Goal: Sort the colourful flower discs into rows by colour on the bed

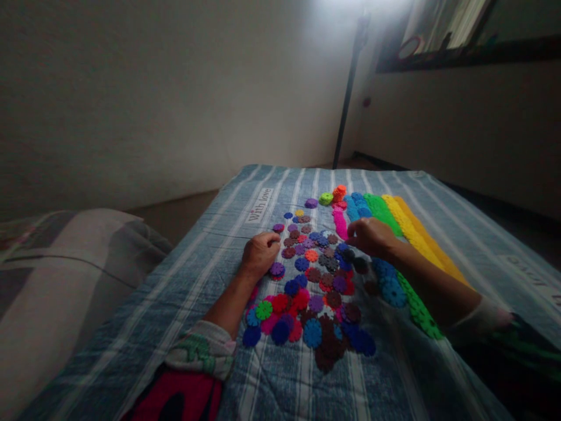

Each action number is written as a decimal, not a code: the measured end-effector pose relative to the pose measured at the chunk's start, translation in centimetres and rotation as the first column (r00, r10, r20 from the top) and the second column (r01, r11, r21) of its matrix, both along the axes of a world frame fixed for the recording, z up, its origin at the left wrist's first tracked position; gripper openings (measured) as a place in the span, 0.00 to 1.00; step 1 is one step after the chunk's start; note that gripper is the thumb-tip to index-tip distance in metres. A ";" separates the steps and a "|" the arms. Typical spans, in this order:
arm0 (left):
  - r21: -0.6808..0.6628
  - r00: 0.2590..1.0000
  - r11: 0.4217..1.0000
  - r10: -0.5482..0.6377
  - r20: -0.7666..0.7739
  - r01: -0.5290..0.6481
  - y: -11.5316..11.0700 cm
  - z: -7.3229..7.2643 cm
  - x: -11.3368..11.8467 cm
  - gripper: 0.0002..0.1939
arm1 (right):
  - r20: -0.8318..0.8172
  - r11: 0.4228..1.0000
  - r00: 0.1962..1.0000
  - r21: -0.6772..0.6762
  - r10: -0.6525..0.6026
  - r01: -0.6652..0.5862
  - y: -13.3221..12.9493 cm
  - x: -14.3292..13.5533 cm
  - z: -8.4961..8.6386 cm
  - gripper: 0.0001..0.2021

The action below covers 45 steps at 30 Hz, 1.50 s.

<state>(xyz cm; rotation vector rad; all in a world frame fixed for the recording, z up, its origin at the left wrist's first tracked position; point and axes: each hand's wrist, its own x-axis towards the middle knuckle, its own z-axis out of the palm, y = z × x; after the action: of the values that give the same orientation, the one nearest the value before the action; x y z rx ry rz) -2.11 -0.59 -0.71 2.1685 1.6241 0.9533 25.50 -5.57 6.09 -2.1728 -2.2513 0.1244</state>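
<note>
Loose notched plastic discs (312,255) in purple, brown, blue, red and other colours lie scattered over the middle of the striped cloth. At the left edge of this spread is my left hand (262,255), its fingers curled together; whatever they hold is hidden. My right hand (371,237) is closed in a pinch beside the lower end of a row of pink discs (340,223), and I cannot make out anything between the fingertips. Under and past the right wrist run overlapping rows of blue discs (390,285), green discs (382,211) and yellow discs (409,229).
The blue-and-white striped cloth (184,280) covers the flat surface. Small stacks of orange discs (339,193) and lime discs (325,199) stand at the far end. A dark lamp pole (347,93) rises behind. Pale checked fabric (79,280) bulges at the left.
</note>
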 end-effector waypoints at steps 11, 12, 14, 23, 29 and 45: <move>-0.014 1.000 1.000 0.006 -0.006 -0.006 0.0 0.2 0.2 0.14 | -0.448 0.918 0.847 -0.125 0.287 -0.378 -9.8 -3.2 -1.1 0.05; -0.014 1.000 1.000 0.009 -0.008 -0.009 0.0 0.2 0.2 0.14 | -0.448 0.918 0.848 -0.129 0.282 -0.374 -10.1 -3.0 -1.3 0.06; -0.014 1.000 1.000 0.012 -0.005 -0.013 0.0 0.2 0.2 0.14 | -0.440 0.930 0.861 -0.133 0.254 -0.342 -10.3 -2.5 -1.6 0.06; 0.000 1.000 1.000 0.007 0.000 -0.007 0.1 -0.1 0.2 0.14 | -0.471 0.936 0.851 -0.132 0.231 -0.327 -12.0 -3.6 -1.0 0.07; -0.006 1.000 1.000 0.000 -0.007 -0.001 0.0 0.1 0.3 0.14 | -0.493 0.909 0.828 -0.157 0.267 -0.386 -13.0 -5.4 -1.0 0.10; -0.018 1.000 1.000 0.009 -0.030 -0.009 -0.1 0.1 0.4 0.15 | -0.387 0.954 0.908 -0.176 0.158 -0.241 -13.3 -5.6 -1.5 0.06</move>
<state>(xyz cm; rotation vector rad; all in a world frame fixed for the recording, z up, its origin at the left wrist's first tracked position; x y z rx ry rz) -1.67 -0.72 -0.60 2.1752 1.6507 0.9100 19.90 -18.88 4.62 -1.7947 -2.3128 0.7540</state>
